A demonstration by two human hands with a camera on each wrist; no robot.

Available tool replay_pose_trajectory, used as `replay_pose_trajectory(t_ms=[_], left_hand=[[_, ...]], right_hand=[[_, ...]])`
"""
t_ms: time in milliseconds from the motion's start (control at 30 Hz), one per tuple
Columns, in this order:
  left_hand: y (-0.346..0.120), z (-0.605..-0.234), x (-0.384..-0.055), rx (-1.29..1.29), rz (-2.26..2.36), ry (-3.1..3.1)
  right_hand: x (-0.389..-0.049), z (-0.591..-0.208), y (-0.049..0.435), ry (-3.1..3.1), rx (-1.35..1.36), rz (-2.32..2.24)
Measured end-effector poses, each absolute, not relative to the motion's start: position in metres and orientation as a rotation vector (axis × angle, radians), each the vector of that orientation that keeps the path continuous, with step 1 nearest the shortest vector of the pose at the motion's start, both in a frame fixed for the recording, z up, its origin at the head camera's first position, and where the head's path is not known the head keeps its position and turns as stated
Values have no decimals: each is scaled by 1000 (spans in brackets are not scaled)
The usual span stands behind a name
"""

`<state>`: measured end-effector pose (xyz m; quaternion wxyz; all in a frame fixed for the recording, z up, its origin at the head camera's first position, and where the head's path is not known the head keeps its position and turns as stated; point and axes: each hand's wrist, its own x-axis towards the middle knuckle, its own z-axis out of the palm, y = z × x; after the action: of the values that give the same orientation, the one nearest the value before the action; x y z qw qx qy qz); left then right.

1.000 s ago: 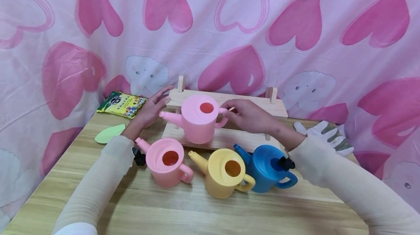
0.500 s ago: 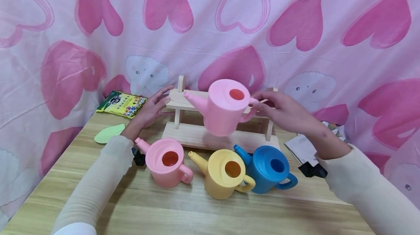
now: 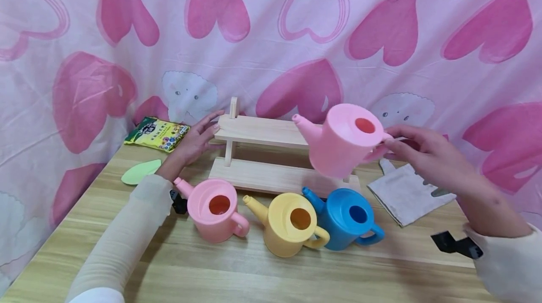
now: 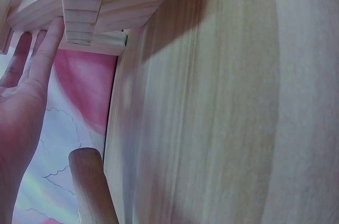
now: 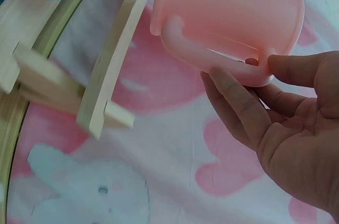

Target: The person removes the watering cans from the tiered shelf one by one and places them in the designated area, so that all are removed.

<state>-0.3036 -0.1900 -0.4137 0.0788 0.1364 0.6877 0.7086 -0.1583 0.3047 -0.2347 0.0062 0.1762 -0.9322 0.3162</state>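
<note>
My right hand [image 3: 432, 157] pinches the handle of a light pink watering can [image 3: 347, 143], held in the air before the right end of a two-tier wooden rack [image 3: 262, 131]. In the right wrist view, thumb and fingers close on the lower bend of that can's handle [image 5: 212, 60]. My left hand [image 3: 192, 140] touches the rack's left end with its fingers fairly straight; the left wrist view has the fingertips [image 4: 53, 28] against the wood. In front of the rack stand a darker pink watering can [image 3: 211, 227], a yellow one [image 3: 281, 242] and a blue one [image 3: 338, 237].
A yellow-green packet [image 3: 158, 133] and a light green leaf-shaped piece [image 3: 141, 172] lie left of the rack. To the right is a white-grey glove [image 3: 406, 195], partly behind my right hand. A pink heart-print cloth [image 3: 271, 35] hangs behind the wooden table [image 3: 211, 275].
My right hand has lifted the light pink watering can off the rack's middle and carried it rightward. The rack's shelves and the glove now show more. My left hand stays put.
</note>
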Motion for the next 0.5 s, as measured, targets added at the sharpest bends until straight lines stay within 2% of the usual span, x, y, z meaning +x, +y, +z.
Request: replay_pose_trajectory(t_ms=[233, 500], left_hand=[[-190, -415, -305, 410, 2127, 2056], [-191, -415, -304, 411, 2118, 2065]], right_hand=[[-140, -241, 342, -2947, 359, 944], [-122, -265, 380, -2824, 375, 1005]])
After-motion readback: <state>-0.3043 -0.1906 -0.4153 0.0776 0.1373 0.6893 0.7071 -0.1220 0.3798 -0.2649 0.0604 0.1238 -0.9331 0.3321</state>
